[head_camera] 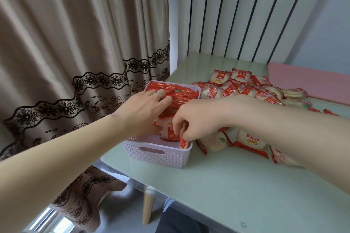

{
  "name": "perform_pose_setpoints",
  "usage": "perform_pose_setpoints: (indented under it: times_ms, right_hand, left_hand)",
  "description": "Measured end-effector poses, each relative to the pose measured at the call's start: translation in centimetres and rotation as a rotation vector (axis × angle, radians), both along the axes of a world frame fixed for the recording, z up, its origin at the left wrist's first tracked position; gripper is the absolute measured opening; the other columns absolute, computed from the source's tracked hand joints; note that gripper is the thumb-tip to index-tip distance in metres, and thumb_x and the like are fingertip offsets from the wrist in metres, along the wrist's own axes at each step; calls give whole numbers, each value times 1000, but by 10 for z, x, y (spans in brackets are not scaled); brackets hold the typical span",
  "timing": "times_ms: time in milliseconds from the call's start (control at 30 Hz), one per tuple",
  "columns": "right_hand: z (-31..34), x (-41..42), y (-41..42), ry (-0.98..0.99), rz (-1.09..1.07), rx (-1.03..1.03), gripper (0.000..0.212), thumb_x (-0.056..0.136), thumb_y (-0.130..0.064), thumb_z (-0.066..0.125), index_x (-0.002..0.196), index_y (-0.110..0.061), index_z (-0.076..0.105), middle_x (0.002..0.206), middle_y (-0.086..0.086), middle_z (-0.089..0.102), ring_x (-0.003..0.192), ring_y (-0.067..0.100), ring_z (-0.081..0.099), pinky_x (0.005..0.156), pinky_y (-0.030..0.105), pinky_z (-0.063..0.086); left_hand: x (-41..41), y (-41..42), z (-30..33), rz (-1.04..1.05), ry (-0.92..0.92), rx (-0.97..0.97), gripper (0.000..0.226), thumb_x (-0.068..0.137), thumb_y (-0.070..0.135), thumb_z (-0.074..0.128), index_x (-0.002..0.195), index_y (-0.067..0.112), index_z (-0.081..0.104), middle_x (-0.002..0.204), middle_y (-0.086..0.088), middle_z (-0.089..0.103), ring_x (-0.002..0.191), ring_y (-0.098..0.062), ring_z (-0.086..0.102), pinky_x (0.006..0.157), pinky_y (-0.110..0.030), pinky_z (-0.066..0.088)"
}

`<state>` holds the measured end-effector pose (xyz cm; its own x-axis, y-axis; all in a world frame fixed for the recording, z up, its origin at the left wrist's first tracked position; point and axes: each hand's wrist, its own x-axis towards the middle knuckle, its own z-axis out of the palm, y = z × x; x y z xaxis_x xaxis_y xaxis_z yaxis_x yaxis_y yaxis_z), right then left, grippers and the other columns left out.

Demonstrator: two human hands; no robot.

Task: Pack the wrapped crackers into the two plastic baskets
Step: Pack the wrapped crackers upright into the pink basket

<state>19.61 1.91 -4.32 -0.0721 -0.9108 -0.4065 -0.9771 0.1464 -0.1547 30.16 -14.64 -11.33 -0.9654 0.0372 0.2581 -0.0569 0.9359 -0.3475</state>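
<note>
A pale lilac plastic basket [157,155] stands at the table's left edge, packed with upright red-and-white wrapped crackers [181,94]. My left hand [144,108], with a ring on one finger, lies flat with straight fingers on the packed row, pushing it toward the far end. My right hand [197,117] pinches one wrapped cracker [183,143] on edge at the basket's near right corner. Another packet [169,130] stands in the near gap between both hands. A loose pile of crackers [246,89] lies on the table to the right. Only one basket is visible.
The pale green table [217,185] has its left edge beside a brown lace-trimmed curtain [75,53]. A pink pad [310,81] lies at the far right. More loose packets [250,143] lie under my right forearm. A striped wall panel stands behind.
</note>
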Motion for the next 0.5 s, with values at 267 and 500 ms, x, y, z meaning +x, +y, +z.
perform_pose_setpoints:
  times_ms: [267, 500]
  right_hand:
    - [-11, -7, -7, 52, 37, -146, 19, 92, -42, 62, 90, -27, 74, 82, -9, 68, 79, 11, 60, 69, 32, 50]
    - [-21, -15, -6, 82, -82, -398, 21, 97, -36, 55, 95, -18, 65, 82, -3, 61, 80, 20, 58, 66, 34, 46]
  left_hand:
    - [4, -3, 0, 51, -56, 35, 48, 87, 57, 61, 120, 23, 50, 102, 3, 63, 83, -29, 69, 60, -40, 54]
    - [-1, 10, 13, 189, -136, 23, 38, 90, 47, 58, 120, 24, 54, 110, -2, 67, 97, -31, 68, 73, -37, 49]
